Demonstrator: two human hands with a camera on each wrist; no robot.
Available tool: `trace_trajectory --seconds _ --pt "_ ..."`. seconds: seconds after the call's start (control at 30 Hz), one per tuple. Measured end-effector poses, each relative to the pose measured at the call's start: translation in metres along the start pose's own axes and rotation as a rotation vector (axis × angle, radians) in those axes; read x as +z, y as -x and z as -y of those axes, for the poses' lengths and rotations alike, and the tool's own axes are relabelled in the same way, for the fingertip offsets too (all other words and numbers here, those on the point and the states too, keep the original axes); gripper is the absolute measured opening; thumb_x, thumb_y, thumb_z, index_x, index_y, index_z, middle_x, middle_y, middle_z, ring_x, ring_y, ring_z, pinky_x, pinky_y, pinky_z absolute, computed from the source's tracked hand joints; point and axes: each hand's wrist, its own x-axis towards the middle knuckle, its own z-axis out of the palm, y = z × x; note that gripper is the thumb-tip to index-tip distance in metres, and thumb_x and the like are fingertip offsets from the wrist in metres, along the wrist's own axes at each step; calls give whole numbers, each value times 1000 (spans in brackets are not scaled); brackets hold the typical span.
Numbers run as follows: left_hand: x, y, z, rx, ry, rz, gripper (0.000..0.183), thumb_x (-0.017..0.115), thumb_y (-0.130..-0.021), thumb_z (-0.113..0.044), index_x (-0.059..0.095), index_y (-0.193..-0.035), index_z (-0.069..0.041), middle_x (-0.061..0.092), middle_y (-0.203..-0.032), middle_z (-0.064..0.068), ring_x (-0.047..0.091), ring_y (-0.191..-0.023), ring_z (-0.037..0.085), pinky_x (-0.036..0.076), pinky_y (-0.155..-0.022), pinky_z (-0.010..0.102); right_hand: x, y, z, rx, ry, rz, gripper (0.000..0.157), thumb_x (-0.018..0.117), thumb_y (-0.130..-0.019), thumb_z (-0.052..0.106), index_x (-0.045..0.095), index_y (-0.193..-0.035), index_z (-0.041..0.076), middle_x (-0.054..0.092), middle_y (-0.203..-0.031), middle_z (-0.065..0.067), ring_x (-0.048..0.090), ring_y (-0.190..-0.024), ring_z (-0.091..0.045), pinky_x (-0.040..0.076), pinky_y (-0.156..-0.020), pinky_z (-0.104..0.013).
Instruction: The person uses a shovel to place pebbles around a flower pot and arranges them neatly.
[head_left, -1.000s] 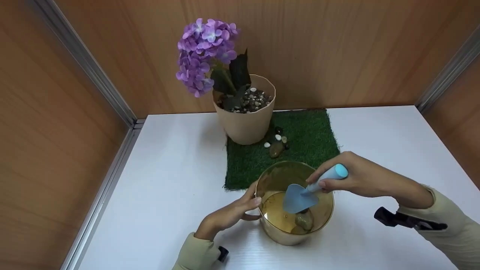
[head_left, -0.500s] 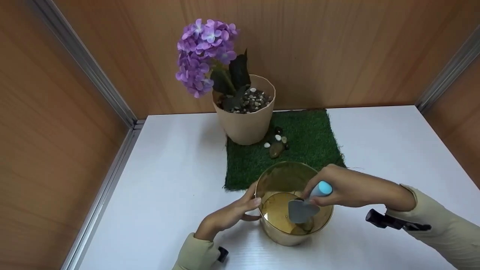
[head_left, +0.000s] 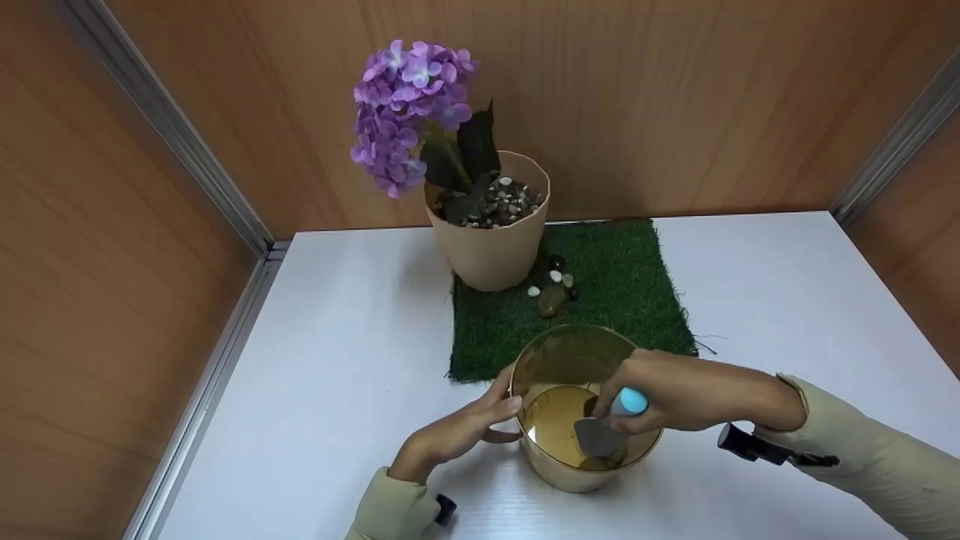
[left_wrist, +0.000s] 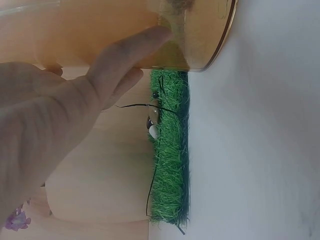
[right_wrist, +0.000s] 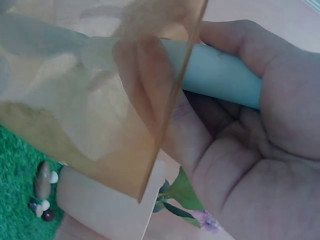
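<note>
We find the trowel's handle [head_left: 630, 402] partly hidden by the right hand [head_left: 671, 390]; the head view's edges crop both sleeves [head_left: 877, 446].

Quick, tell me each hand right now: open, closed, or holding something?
Left hand: open, fingers against the outside of the bowl.
Right hand: closed, holding the trowel by its handle.
</note>
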Motion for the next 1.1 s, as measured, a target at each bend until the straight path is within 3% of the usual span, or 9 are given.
trace_trajectory --seconds 0.13,0.6,0.77,1.1 --pt "0 0 0 7 5 2 64 34 -98 -49 -4 -148 -36 -5 -154 1 12 -139 26 44 -95 41 5 -5 -1 -32 -15 24 18 64 -87 10 72 -98 21 68 -95 7 63 -85 -4 52 -71 -22" --pt "0 2 0 7 -3 -3 64 34 -98 -49 -4 -148 -36 -1 -154 2 13 -139 25 45 -94 38 11 -10 -9 19 -91 -39 15 65 -88 15 73 -100 18 68 -101 3 64 -84 -4 53 -69 -21" --pt "0 0 0 5 3 4 64 34 -97 -50 -3 -147 -37 -5 -154 1 12 -139 27 44 -95 40 8 -11 -12 21 -162 -26 15 65 -87 11 73 -101 12 69 -96 0 66 -80 -9 54 -68 -22" --pt "1 0 -2 2 -32 -1 63 33 -96 -54 -3 -146 -41 -4 -154 -2 12 -139 26 45 -93 39 8 -17 -14 3 -230 6 13 66 -86 10 73 -97 13 70 -87 -2 67 -78 -16 54 -67 -25"
